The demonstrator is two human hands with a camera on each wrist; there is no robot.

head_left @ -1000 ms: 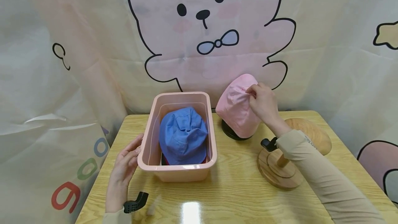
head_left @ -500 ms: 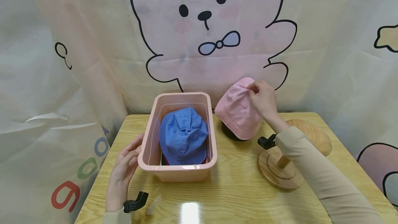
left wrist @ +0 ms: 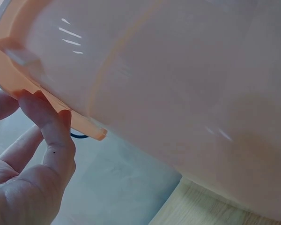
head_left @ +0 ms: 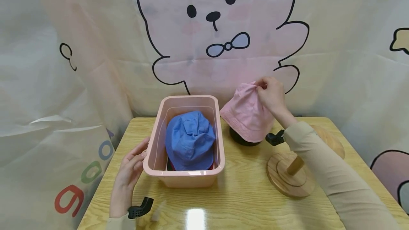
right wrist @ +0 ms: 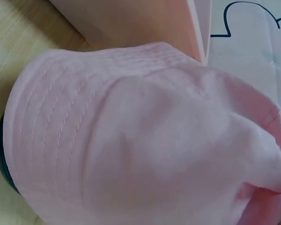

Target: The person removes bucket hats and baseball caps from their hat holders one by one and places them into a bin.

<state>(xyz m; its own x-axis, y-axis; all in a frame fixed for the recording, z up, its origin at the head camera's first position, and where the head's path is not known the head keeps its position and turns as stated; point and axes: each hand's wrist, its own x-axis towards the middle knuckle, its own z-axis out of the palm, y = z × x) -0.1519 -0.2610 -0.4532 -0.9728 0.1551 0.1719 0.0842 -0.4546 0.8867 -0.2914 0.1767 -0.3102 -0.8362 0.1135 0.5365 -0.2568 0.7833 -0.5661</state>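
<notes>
A pink bucket hat (head_left: 247,111) hangs from my right hand (head_left: 271,95), which pinches the top of its crown. Its stitched brim (right wrist: 51,136) fills much of the right wrist view, and the pinching fingers are out of that view. Below the hat shows part of a round black thing (head_left: 244,140); the rest is hidden. My left hand (head_left: 127,173) holds the rim of a pink plastic bin (head_left: 183,172) at its left side. In the left wrist view its curled fingers (left wrist: 51,126) meet the rim. Inside the bin lies a crumpled blue hat (head_left: 190,141) over something with red and dark edges.
On the right of the wooden table (head_left: 204,208) stands a wooden stand with a round base (head_left: 289,178) and a rounded top, partly behind my right sleeve. A printed cloth (head_left: 223,70) hangs directly behind the table.
My right hand has risen slightly, and the pink hat has tilted more upright with its brim hanging downward. The left hand keeps its place on the bin; the head view has shifted slightly.
</notes>
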